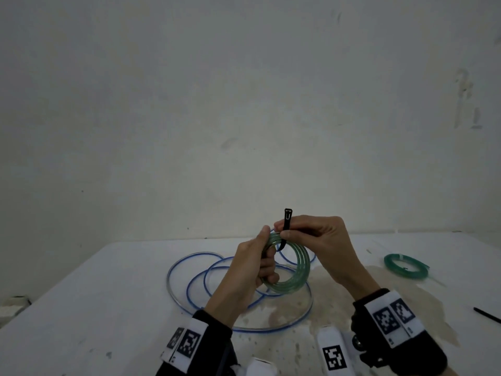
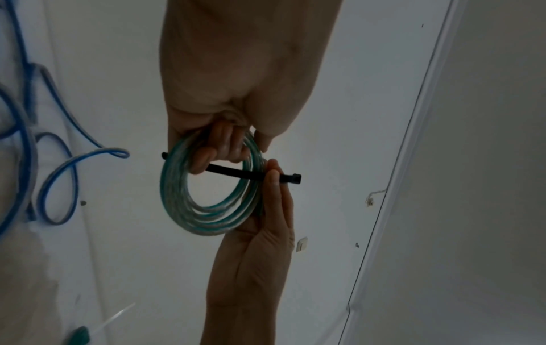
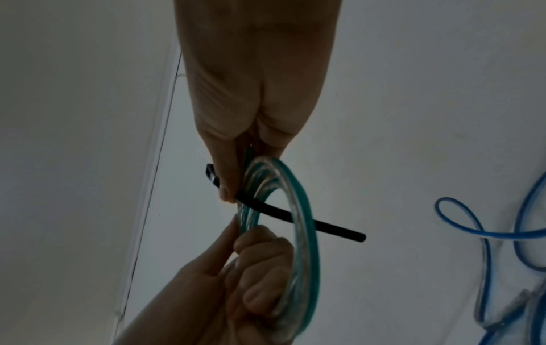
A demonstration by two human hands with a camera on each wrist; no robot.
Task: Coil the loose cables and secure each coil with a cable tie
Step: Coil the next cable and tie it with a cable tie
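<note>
A coil of clear green cable (image 1: pixel 294 278) hangs in the air over the table, held upright. My left hand (image 1: pixel 267 270) grips its left side, fingers curled through the ring (image 2: pixel 218 149). A black cable tie (image 1: pixel 286 225) passes through the coil, head end up. My right hand (image 1: pixel 282 232) pinches the tie just below its head, at the coil's top. The right wrist view shows the tie's tail (image 3: pixel 325 225) poking free through the coil (image 3: pixel 307 210). A loose blue cable (image 1: pixel 189 270) sprawls in wide loops on the table under both hands.
A second green coil (image 1: pixel 405 265) lies at the right of the white table (image 1: pixel 108 294). Another black tie (image 1: pixel 486 314) lies near the right edge. A pale wall stands close behind the table. The tabletop is stained around the middle.
</note>
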